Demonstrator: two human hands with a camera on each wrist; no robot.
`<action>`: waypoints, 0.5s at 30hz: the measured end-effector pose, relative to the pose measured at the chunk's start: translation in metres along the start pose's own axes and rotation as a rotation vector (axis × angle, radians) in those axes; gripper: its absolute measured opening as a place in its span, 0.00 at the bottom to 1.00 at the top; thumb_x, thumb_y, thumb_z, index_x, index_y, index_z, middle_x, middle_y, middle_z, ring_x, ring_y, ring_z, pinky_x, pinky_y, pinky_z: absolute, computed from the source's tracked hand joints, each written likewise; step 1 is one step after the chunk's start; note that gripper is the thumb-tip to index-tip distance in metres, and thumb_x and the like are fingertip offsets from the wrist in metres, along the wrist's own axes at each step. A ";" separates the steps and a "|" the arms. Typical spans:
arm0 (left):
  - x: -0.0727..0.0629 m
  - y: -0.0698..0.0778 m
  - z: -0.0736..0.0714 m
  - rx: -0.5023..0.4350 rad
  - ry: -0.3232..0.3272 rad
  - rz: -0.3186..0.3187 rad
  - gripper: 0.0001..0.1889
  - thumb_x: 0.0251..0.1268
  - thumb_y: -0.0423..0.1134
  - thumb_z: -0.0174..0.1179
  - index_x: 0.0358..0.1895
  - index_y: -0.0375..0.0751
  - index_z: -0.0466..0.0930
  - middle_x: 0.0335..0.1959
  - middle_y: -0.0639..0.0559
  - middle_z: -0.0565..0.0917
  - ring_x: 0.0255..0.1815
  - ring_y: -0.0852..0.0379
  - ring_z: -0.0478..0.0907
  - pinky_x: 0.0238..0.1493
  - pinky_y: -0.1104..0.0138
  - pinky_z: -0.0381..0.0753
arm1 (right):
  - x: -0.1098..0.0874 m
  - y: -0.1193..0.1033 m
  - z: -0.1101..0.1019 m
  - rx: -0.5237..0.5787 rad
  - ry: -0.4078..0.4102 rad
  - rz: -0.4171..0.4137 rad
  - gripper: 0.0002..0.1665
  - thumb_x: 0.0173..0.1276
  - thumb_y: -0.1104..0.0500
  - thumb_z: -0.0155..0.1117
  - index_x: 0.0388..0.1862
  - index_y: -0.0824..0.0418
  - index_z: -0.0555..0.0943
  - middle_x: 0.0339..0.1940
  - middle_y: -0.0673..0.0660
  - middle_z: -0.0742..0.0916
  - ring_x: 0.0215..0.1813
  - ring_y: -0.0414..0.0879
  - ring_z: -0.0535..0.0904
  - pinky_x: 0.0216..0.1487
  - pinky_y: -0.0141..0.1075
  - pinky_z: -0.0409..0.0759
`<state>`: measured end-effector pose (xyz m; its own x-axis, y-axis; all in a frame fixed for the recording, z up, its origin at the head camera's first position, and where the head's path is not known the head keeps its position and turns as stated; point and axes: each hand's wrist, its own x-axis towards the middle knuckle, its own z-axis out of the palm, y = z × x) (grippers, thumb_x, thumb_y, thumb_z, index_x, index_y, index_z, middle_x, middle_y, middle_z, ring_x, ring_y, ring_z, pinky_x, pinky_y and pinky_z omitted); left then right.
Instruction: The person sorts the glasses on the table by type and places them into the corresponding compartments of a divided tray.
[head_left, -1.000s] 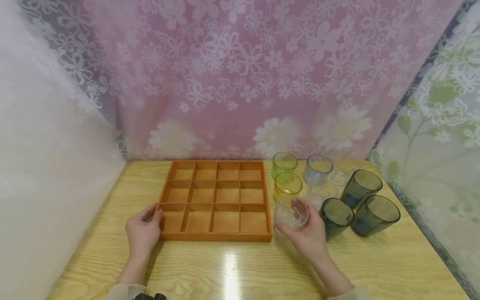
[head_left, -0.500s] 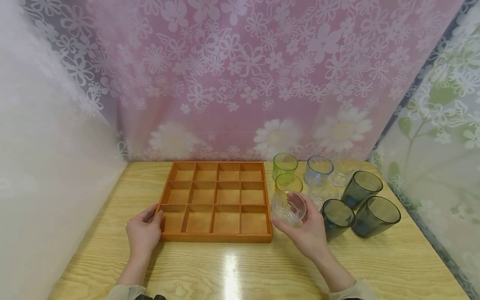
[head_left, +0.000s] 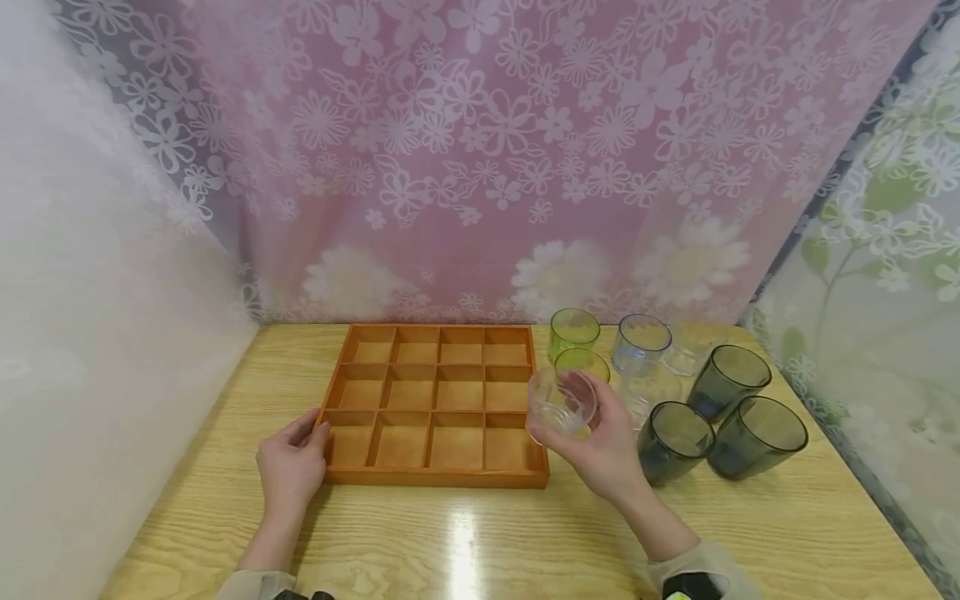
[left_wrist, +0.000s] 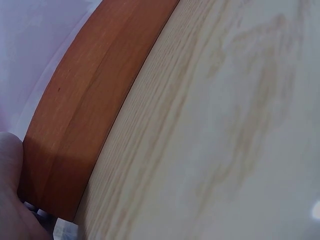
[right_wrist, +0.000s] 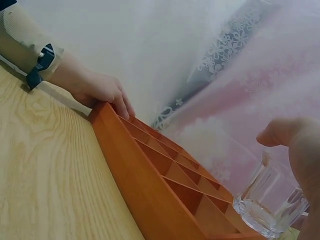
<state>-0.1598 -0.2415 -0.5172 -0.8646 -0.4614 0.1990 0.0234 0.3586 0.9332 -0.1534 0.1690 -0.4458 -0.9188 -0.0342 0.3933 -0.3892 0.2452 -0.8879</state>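
My right hand (head_left: 600, 442) holds a clear glass (head_left: 558, 408) between thumb and fingers. Raised above the table, the glass overlaps the right edge of the wooden divided tray (head_left: 435, 479) in the head view. Seen from the right wrist, the glass (right_wrist: 265, 207) has a thick base and is tilted, close beside the tray's side. My left hand (head_left: 292, 458) grips the tray's front left side, thumb over the rim. The tray's several square compartments hold nothing. Behind the held glass stands a yellow glass (head_left: 583, 357), partly hidden.
A green glass (head_left: 574, 333), a blue-rimmed glass (head_left: 642, 337) and clear glasses (head_left: 651, 392) stand at the back right. Dark grey glasses (head_left: 675, 446) stand to the right of my right hand. Floral curtain (head_left: 480, 167) hangs behind the wood-grain table (head_left: 390, 533).
My right hand has lifted the clear glass and carried it left and away from me, up to the tray's right edge. My left hand has stayed on the tray.
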 end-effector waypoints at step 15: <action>-0.001 0.000 0.001 0.016 0.005 0.000 0.15 0.72 0.29 0.68 0.59 0.28 0.86 0.55 0.33 0.87 0.54 0.40 0.86 0.40 0.83 0.79 | 0.031 -0.010 0.025 0.021 -0.080 -0.011 0.50 0.53 0.63 0.89 0.73 0.61 0.74 0.67 0.58 0.83 0.68 0.58 0.78 0.66 0.60 0.78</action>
<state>-0.1594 -0.2405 -0.5175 -0.8623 -0.4651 0.2004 0.0154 0.3716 0.9283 -0.1795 0.1412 -0.4313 -0.9166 -0.1141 0.3832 -0.3995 0.2236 -0.8890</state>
